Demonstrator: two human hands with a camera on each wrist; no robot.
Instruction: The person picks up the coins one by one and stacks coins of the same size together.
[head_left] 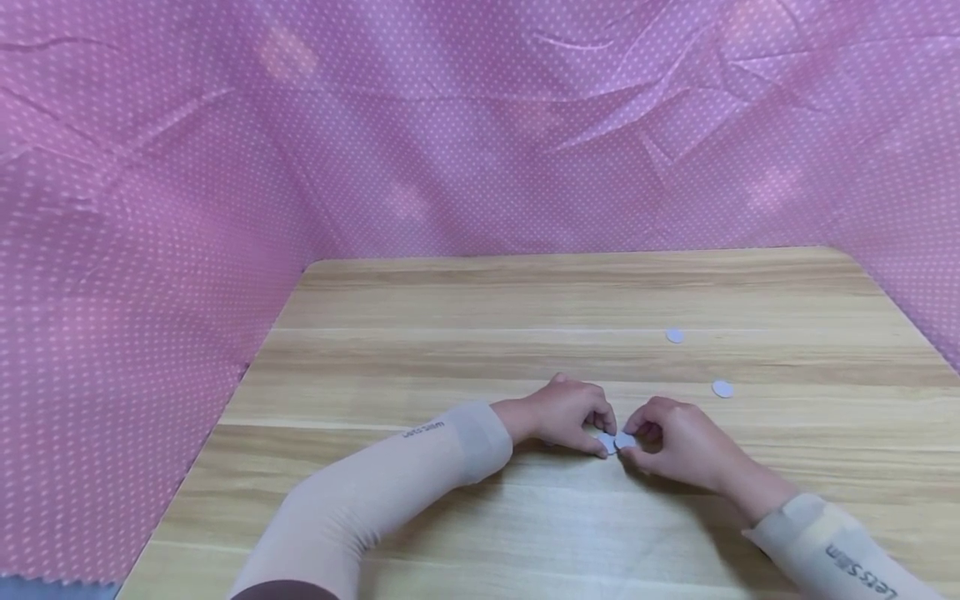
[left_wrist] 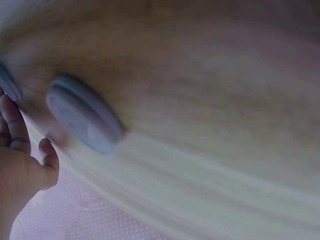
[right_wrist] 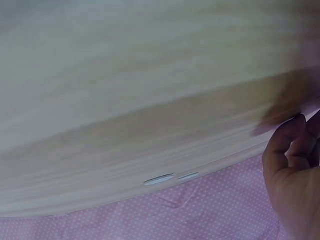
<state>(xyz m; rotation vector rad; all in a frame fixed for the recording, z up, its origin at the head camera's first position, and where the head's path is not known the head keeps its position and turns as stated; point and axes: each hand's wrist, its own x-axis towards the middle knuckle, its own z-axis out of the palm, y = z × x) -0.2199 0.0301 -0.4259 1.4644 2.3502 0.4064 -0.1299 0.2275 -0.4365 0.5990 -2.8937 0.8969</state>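
Near the table's front middle, two flat pale grey discs meet edge to edge, the right one slightly overlapping. My left hand (head_left: 570, 414) pinches the left disc (head_left: 606, 442) between thumb and fingers. The right disc (head_left: 625, 441) is gripped by the thumb and fingertips of my right hand (head_left: 678, 439). In the left wrist view, a stack of two grey discs (left_wrist: 82, 117) lies on the wood by the left wrist; the forearm mostly hides it in the head view. The right wrist view shows my right hand (right_wrist: 295, 175) with curled fingers, its disc out of sight.
Two more pale discs lie apart on the wooden table (head_left: 420, 333): a far disc (head_left: 675, 336) and a nearer disc (head_left: 722, 389), both beyond the right hand. A pink dotted cloth (head_left: 480, 167) hangs around the table's back and sides.
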